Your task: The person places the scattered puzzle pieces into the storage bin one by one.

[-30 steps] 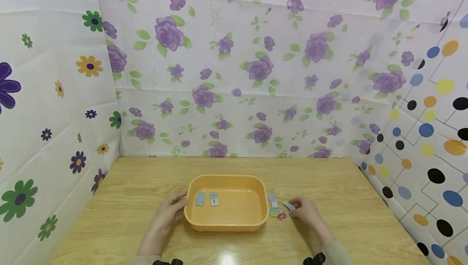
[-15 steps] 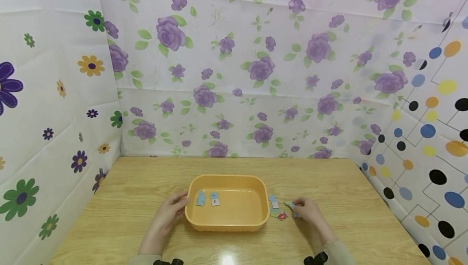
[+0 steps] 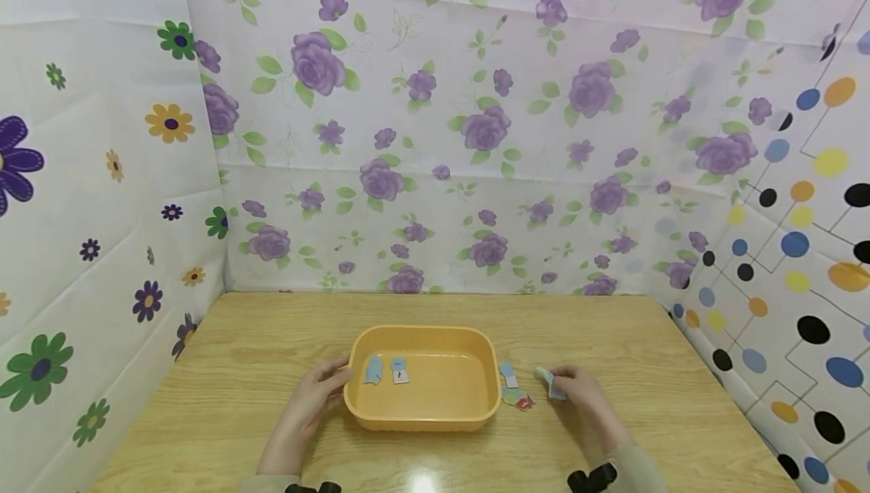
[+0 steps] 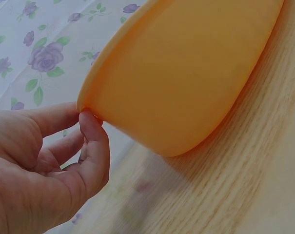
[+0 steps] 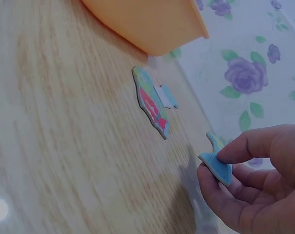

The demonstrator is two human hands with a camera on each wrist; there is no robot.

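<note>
A yellow-orange plastic basin (image 3: 421,424) stands on the wooden table. At its left side my left hand (image 3: 314,401) pinches the rim between thumb and fingers, plain in the left wrist view. To the right of the basin, my right hand (image 3: 580,395) pinches a light blue puzzle piece (image 5: 219,163) with some green on it, just above the table. Between the basin and that hand lie a blue and white puzzle piece (image 3: 508,374) and a green piece with a red figure (image 3: 519,400). Inside the basin, toward its left, are two blue pieces (image 3: 373,370), one partly white (image 3: 399,371).
The wooden table (image 3: 272,327) reaches back to a cloth wall (image 3: 442,138) with purple flowers. Patterned cloths, flowered on the left (image 3: 102,176) and dotted on the right (image 3: 782,289), stand at both sides.
My right hand has drawn slightly right, away from the loose pieces, with the blue puzzle piece turning in its fingers. The left hand and the basin hold their place.
</note>
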